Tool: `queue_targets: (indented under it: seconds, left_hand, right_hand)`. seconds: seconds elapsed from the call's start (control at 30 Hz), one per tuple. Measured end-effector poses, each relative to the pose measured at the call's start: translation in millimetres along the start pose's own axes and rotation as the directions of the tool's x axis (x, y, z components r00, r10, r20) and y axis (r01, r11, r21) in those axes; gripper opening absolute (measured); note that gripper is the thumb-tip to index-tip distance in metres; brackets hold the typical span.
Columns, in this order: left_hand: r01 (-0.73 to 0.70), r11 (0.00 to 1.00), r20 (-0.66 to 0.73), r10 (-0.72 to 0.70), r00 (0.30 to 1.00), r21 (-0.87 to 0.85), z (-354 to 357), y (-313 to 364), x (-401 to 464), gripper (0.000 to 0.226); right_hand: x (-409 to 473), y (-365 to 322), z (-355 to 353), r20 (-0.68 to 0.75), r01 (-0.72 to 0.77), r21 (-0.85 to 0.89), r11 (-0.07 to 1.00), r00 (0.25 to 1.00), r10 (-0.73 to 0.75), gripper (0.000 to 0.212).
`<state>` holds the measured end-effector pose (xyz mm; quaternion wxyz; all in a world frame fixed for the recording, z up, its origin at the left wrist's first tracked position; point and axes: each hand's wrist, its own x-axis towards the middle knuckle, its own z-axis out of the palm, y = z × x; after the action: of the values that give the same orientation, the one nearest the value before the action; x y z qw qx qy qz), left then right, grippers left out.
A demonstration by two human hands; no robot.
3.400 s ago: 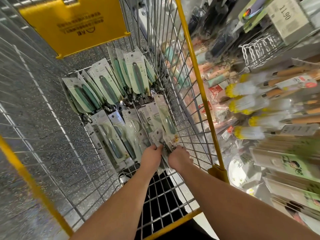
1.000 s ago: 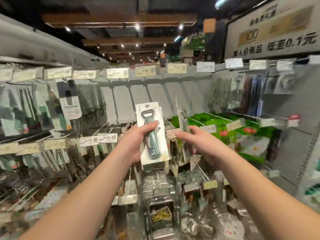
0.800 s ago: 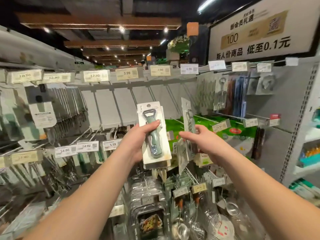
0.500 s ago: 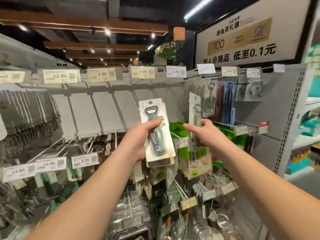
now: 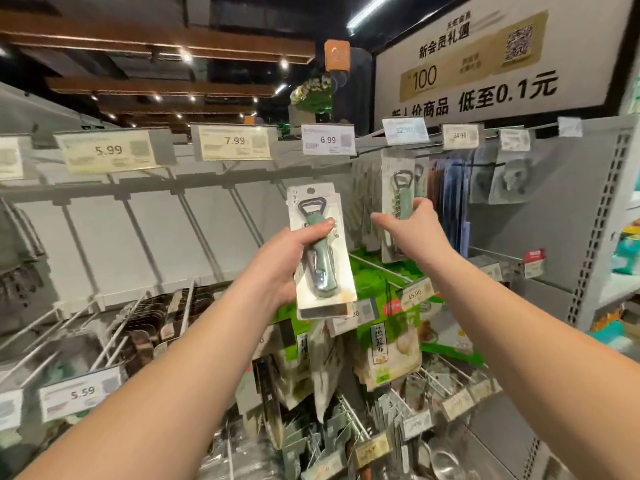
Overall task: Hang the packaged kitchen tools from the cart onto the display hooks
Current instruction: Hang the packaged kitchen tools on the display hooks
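Observation:
My left hand (image 5: 284,265) grips a small stack of carded bottle openers (image 5: 313,202) with green handles, upright in front of the display wall. My right hand (image 5: 415,233) is raised further right and pinches a single carded bottle opener (image 5: 398,178) by its lower part. That card's top sits just under the hook's price tag (image 5: 404,130) on the top rail. I cannot tell whether the card's hole is on the hook. The cart is out of view.
Bare hooks run along the top rail behind tags reading 5.99 (image 5: 109,150), 7.99 (image 5: 235,141) and 6.99 (image 5: 327,139). Green food-wrap packs (image 5: 381,344) hang below my hands. More hanging goods (image 5: 509,174) fill the hooks to the right, beside a grey upright panel (image 5: 595,220).
Since the cart, both hands have come up to the display. My right hand has lifted its single card up and right to the top-rail hook. My left hand stays put with the stack.

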<state>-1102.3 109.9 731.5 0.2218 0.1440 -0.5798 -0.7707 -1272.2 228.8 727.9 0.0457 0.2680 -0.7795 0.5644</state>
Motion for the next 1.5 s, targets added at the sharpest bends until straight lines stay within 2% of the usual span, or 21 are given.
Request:
queue_targets:
  seconds: [0.43,0.77,1.0,1.13,1.5]
  left_hand:
    - [0.032,0.999,-0.008,-0.032,0.999,0.024,-2.9,4.3,39.5,0.013]
    - [0.031,0.999,-0.105,-0.029,0.994,0.022,-3.6,7.9,61.8,0.011]
    - [0.016,1.000,-0.183,-0.019,0.983,-0.014,-9.5,4.0,73.8,0.012]
    - [0.007,1.000,-0.222,-0.012,0.975,-0.022,-13.5,3.4,76.9,0.014]
    - [-0.028,1.000,-0.310,0.025,0.950,-0.006,-18.6,-0.3,83.0,0.010]
  right_hand:
    - [41.9,5.8,17.6,-0.047,0.077,-0.028,0.997,0.996,-0.078,0.095]
    - [85.5,15.2,57.6,0.024,0.029,-0.003,1.000,0.999,-0.029,0.101]
    - [130.1,13.4,97.7,0.119,-0.028,-0.111,0.993,0.992,0.041,0.098]
    - [145.4,16.2,112.3,0.130,-0.021,-0.035,0.999,0.991,0.025,0.092]
    - [168.9,26.2,132.6,0.142,0.009,-0.055,0.998,0.990,-0.001,0.100]
